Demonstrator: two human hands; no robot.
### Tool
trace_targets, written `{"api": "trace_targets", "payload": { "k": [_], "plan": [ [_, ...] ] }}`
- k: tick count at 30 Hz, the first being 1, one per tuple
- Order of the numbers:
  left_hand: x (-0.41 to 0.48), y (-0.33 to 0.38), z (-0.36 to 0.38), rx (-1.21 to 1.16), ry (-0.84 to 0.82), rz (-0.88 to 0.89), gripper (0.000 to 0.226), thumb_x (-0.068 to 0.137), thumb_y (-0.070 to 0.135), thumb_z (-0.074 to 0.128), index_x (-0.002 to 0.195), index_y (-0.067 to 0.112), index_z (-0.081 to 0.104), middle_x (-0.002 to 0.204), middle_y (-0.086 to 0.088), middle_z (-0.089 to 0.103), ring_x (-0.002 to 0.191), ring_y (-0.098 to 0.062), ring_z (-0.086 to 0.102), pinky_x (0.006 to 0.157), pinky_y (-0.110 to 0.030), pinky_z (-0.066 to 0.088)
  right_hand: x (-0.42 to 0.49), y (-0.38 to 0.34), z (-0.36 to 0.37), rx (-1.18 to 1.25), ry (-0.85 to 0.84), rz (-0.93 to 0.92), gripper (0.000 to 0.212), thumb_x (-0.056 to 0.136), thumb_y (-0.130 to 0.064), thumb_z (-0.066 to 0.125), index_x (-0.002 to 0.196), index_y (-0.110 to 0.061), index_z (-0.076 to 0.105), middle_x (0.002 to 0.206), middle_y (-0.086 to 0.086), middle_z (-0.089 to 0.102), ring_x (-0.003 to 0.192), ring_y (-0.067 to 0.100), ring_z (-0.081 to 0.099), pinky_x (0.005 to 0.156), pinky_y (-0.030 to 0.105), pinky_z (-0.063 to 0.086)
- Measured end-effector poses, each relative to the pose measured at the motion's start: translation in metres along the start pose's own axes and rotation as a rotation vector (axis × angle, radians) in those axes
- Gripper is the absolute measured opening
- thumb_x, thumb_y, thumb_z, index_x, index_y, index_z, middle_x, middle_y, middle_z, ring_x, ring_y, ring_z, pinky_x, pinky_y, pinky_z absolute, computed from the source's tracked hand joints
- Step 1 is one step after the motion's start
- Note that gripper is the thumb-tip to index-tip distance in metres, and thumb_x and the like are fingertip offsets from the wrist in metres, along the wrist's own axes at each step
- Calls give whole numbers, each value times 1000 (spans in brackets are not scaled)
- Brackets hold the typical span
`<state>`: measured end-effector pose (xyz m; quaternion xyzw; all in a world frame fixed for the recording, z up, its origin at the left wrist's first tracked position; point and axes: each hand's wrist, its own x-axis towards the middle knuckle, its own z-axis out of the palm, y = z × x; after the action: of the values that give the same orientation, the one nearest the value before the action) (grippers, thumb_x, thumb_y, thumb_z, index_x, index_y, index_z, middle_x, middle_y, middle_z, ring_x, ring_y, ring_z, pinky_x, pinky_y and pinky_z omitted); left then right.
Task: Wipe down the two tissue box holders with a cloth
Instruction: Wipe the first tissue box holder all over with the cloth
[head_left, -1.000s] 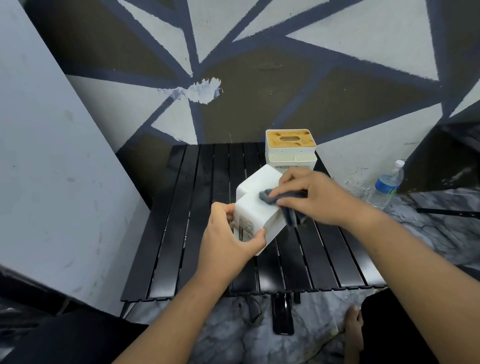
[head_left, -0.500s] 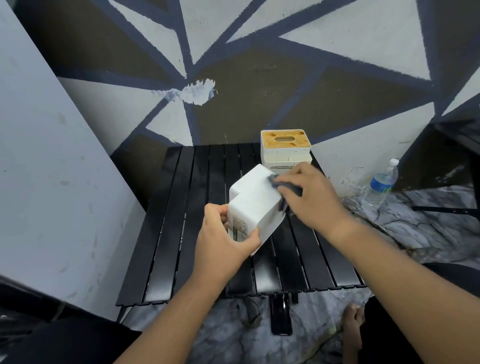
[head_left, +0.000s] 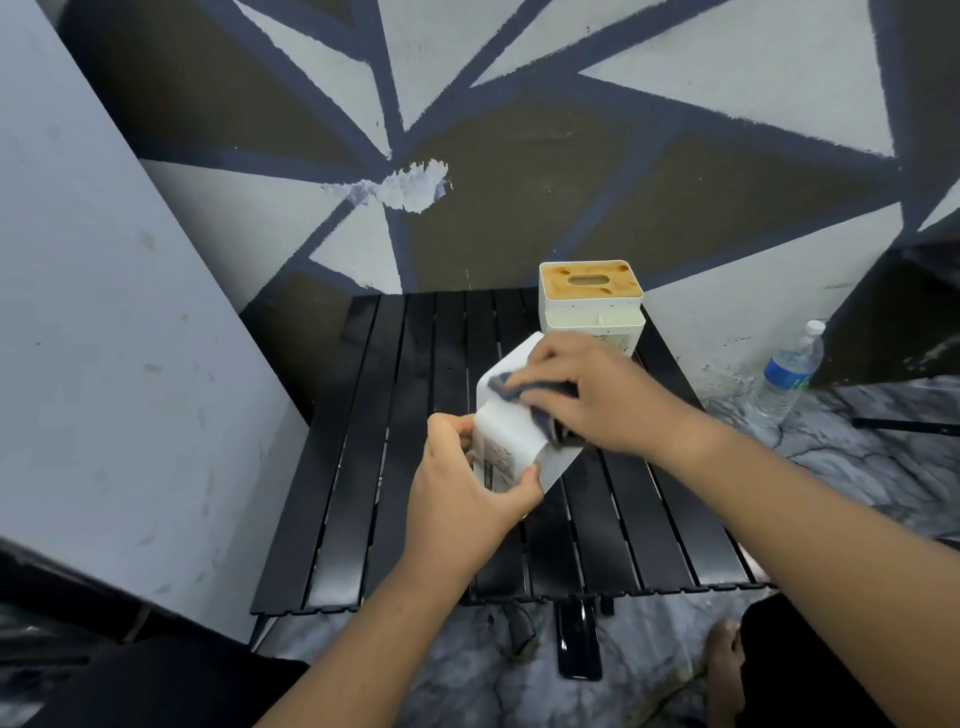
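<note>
left hand (head_left: 462, 504) grips white holder (head_left: 511, 434) | right hand (head_left: 597, 397) presses cloth (head_left: 506, 391) on it | label (head_left: 494, 463) unreadable

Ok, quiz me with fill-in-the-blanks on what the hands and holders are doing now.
The right hand presses a dark ____ onto the tilted white holder.
The left hand grips that holder's near end over the slatted black ____.
The second holder, with its wooden top, stands ____ behind.
Missing: cloth; table; upright.
</note>
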<state>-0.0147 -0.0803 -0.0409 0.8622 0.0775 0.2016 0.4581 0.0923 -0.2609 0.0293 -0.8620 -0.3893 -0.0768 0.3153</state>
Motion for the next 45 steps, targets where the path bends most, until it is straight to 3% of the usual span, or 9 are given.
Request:
{"api": "trace_targets", "payload": {
  "k": [3,8,13,18,23,29,34,40,45],
  "plan": [
    [0,0,0,8,-5,0,70,69,52,93,117,36,45,116,20,61,107,1,65,85,-36,63,14,16,-2,-47,149,198,21,105,-24,69,123,-26,81,107,-11,61,102,10,58,96,38,55],
    [0,-2,0,-1,4,0,69,68,51,93,116,38,45,115,20,61,107,0,66,86,-36,63,17,-7,16,-23,-32,-120,23,102,-22,73,122,-30,81,106,-11,61,101,13,58,90,34,50],
    [0,-2,-2,-1,-8,-13,68,67,52,92,116,41,45,117,23,61,109,2,65,85,-36,63,30,19,3,-44,148,149,25,104,-23,70,127,-24,79,107,-9,61,103,13,59,96,42,55],
    [0,-4,-2,-4,-12,-6,69,68,49,94,116,40,46,115,22,63,109,1,66,87,-36,63,18,-3,17,-15,-19,-130,23,103,-23,71,122,-30,81,106,-10,61,100,14,59,90,30,49],
    [2,-3,-1,-3,-20,3,69,68,49,94,116,41,45,117,23,62,112,2,64,89,-33,62,30,30,1,0,185,187,22,104,-22,70,123,-26,81,105,-11,60,103,14,61,92,33,54],
    [2,-2,-3,-11,-17,-14,68,67,49,94,114,43,45,115,26,61,108,3,66,86,-35,62,14,-1,19,35,39,-99,22,102,-20,72,120,-28,82,105,-10,62,100,13,62,89,32,53],
    [3,-1,-4,-6,-31,-14,69,67,51,93,115,42,45,116,22,61,109,3,65,84,-36,63,23,26,2,27,170,147,23,102,-21,73,123,-26,81,108,-11,63,103,11,62,95,40,55],
    [4,-2,-5,-17,-26,9,68,67,49,94,114,38,46,114,21,60,108,-1,66,87,-37,63,3,4,14,24,51,-64,23,100,-19,75,121,-26,82,104,-11,63,102,9,60,92,20,47],
    [5,0,-5,-5,-32,12,68,68,49,94,115,38,46,115,20,60,108,0,65,86,-36,63,16,25,5,-4,185,158,24,101,-20,74,124,-23,81,106,-11,62,104,11,59,95,35,54]
  ]
}}
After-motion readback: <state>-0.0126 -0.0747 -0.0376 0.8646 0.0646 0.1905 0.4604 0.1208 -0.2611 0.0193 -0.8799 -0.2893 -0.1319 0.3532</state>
